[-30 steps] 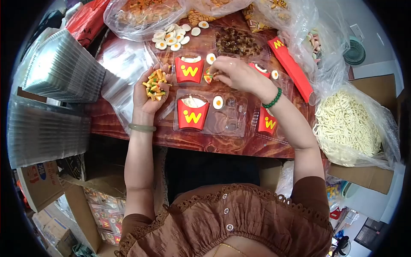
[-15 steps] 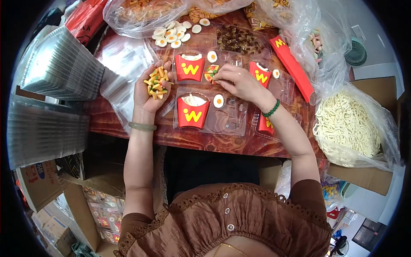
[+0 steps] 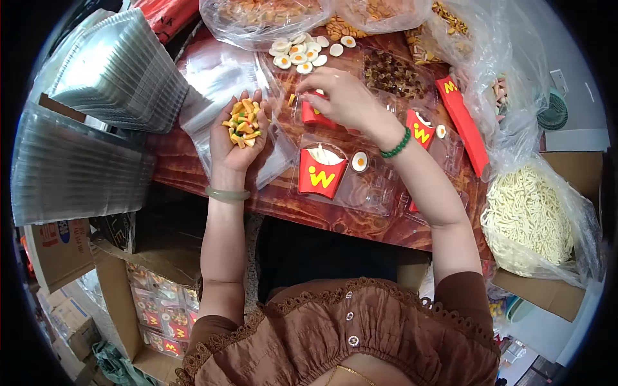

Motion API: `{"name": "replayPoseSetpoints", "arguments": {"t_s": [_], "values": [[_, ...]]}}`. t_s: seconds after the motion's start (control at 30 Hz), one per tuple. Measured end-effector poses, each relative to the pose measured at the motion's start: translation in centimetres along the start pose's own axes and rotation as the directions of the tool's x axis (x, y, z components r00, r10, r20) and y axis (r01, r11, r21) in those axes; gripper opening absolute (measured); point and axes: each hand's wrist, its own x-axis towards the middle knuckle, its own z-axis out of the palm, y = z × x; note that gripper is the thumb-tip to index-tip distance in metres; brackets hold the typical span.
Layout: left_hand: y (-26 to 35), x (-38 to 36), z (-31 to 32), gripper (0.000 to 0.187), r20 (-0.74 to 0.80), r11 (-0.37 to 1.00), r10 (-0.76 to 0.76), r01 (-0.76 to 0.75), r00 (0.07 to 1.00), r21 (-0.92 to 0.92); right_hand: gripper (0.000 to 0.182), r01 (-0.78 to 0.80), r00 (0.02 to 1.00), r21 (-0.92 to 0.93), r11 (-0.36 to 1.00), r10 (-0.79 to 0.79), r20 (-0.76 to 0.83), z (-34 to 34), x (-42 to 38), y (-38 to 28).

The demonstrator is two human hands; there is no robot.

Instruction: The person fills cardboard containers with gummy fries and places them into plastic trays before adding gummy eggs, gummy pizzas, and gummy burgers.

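Note:
My left hand (image 3: 238, 145) is palm up, fingers curled around a heap of small yellow, orange and green candies (image 3: 244, 122). My right hand (image 3: 351, 103) hangs over the upper clear tray, its fingers bent together and covering much of a red carton (image 3: 312, 116). Whatever its fingertips hold is hidden. A small orange piece (image 3: 291, 100) lies left of that carton. Nearer me, a clear tray (image 3: 376, 186) holds a red carton of white strands (image 3: 322, 170) and a fried-egg candy (image 3: 360, 161).
Egg candies (image 3: 298, 53) and brown pieces (image 3: 396, 74) lie at the back. Stacked clear trays (image 3: 122, 71) and flat plastic bags (image 3: 219, 83) are left. On the right are another carton (image 3: 420, 128), a long red packet (image 3: 462, 125) and a bag of cream strands (image 3: 528, 215).
The view has shifted, moving the table's contents rightward. My right hand has gone from the upper tray's middle to over its carton. My left hand still holds candies, now farther from the carton.

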Motion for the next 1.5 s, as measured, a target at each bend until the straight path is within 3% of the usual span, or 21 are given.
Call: {"name": "replayPoseSetpoints", "arguments": {"t_s": [0.03, 0.13, 0.37, 0.43, 0.53, 0.57, 0.73, 0.77, 0.87, 1.07, 1.1, 1.17, 1.2, 1.27, 1.37, 1.5], "values": [[-0.1, 0.0, -0.2, 0.026, 0.002, 1.0, -0.011, 0.011, 1.0, -0.012, 0.017, 0.003, 1.0, 0.0, 1.0, -0.003, 0.0, 0.7, 1.1, 0.0], [0.1, 0.0, -0.7, 0.023, 0.022, 0.997, -0.054, 0.055, 0.998, -0.052, 0.012, -0.068, 0.932, -0.271, 0.96, 0.158, 0.326, 2.5, 4.1, 0.1], [0.2, -0.7, -0.5, 0.022, 0.042, 0.998, -0.039, 0.041, 0.998, -0.044, 0.015, -0.061, 0.907, -0.292, 0.955, 0.175, 0.383, 2.6, 5.8, 0.5], [0.1, -1.2, -0.1, 0.027, 0.017, 0.998, -0.022, 0.023, 1.0, -0.058, 0.019, -0.169, 0.936, 0.058, 0.984, 0.142, 0.323, -0.1, 5.0, 0.2], [-0.3, -1.1, 0.0, 0.03, 0.061, 0.996, -0.053, 0.058, 0.997, -0.07, 0.016, -0.421, 0.882, 0.342, 0.84, 0.29, 0.372, -3.9, 1.8, 0.4], [-0.8, -1.0, 0.2, 0.029, 0.077, 0.995, -0.062, 0.067, 0.995, -0.07, 0.016, -0.392, 0.894, 0.374, 0.841, 0.251, 0.372, -4.7, 0.4, 1.4], [-2.6, 0.7, 0.0, 0.03, 0.034, 0.995, -0.085, 0.087, 0.996, -0.058, 0.014, -0.582, 0.788, 0.282, 0.763, 0.443, 0.428, -8.8, -5.9, 0.7], [-2.7, 1.1, -0.2, 0.03, 0.033, 0.994, -0.093, 0.095, 0.995, -0.057, 0.013, -0.574, 0.783, 0.177, 0.799, 0.474, 0.403, -9.1, -6.9, 0.3], [-2.8, 2.2, -0.9, 0.03, 0.042, 0.991, -0.134, 0.135, 0.99, -0.024, 0.019, -0.279, 0.897, -0.044, 0.959, 0.276, 0.344, -8.3, -8.7, 0.9], [-2.8, 3.0, -1.4, 0.03, -0.014, 0.989, -0.137, 0.136, 0.99, -0.057, 0.019, -0.059, 0.949, -0.015, 0.998, 0.061, 0.308, -5.2, -8.0, 4.0], [-2.9, 3.0, -1.5, 0.03, -0.012, 0.99, -0.13, 0.129, 0.991, -0.057, 0.019, -0.055, 0.95, -0.01, 0.998, 0.055, 0.308, -5.3, -7.8, 3.7], [-2.7, 3.0, -1.7, 0.031, -0.034, 0.994, -0.104, 0.103, 0.994, -0.036, 0.018, -0.105, 0.976, -0.18, 0.978, 0.137, 0.171, -5.6, -7.8, 2.8], [-2.6, 3.0, -1.7, 0.031, -0.035, 0.995, -0.096, 0.095, 0.995, -0.036, 0.018, -0.099, 0.976, -0.176, 0.979, 0.13, 0.174, -5.5, -7.9, 2.8], [-2.6, 3.0, -1.8, 0.032, -0.032, 0.993, -0.111, 0.11, 0.993, -0.034, 0.017, -0.231, 0.943, -0.078, 0.97, 0.243, 0.228, -5.1, -8.8, 3.1], [-2.8, 3.0, -1.7, 0.032, -0.003, 0.993, -0.117, 0.117, 0.993, -0.018, 0.014, -0.232, 0.957, -0.059, 0.971, 0.239, 0.166, -4.4, -9.8, 3.1], [-2.8, 3.1, -1.5, 0.031, -0.016, 0.994, -0.111, 0.111, 0.994, 0.002, 0.011, -0.269, 0.941, -0.055, 0.962, 0.275, 0.2, -5.0, -10.1, 2.9]]}}
